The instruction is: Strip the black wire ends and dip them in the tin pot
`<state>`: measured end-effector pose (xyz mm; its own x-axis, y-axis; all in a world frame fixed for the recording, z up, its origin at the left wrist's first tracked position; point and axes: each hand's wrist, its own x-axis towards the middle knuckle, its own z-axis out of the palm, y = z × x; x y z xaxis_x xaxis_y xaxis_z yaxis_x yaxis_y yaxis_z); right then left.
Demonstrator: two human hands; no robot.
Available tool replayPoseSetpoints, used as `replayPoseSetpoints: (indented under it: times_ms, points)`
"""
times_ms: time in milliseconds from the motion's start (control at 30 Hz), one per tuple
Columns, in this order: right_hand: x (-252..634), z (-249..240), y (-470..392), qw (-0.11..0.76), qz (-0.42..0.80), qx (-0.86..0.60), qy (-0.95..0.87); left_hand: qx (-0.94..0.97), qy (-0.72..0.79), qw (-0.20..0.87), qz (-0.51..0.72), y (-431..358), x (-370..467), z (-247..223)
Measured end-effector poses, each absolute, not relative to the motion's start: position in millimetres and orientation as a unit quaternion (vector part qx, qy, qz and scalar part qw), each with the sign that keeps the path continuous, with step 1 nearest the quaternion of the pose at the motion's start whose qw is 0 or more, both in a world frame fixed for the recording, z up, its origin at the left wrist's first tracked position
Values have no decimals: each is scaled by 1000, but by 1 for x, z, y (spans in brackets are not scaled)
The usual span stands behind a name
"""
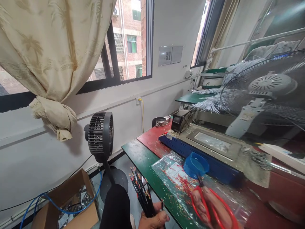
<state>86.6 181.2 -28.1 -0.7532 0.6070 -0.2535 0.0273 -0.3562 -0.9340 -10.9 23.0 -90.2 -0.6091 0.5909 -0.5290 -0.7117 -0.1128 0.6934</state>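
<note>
A bundle of black cables [145,198] with stripped, coloured wire ends fanning upward is gripped in my left hand [154,218], beside the table's front edge. One separate cable end sticks up near the thumb. My right hand [214,203] has its fingers through the handles of red scissors [220,208], whose dark blades point toward a blue round dish [195,164]. Under them, a clear plastic bag [177,173] lies on the green tabletop [140,156], strewn with red and yellow wire scraps.
A blue-and-grey machine [202,152] stands on the red mat [152,138] behind the dish. At the left are a black fan [101,136] and a cardboard box [71,203]. A large fan [269,86] stands at the right. My knee [116,206] is below the bundle.
</note>
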Motion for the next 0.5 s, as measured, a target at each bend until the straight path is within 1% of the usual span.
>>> replayPoseSetpoints:
  times_ms: [33,200,333,433,500]
  points:
    - [86,-27,182,183,769,-285,-542,-73,504,434,743,21,-11,-95]
    - [85,-32,178,87,730,-228,-638,-155,543,407,718,9,-17,-108]
    - [85,-37,178,72,670,-222,-705,-186,595,323,712,4,-18,-99]
    - [84,-38,177,52,611,-205,-762,-166,606,306,715,2,-16,-91]
    - [84,-38,175,55,576,-173,-797,-159,596,295,729,2,-14,-88]
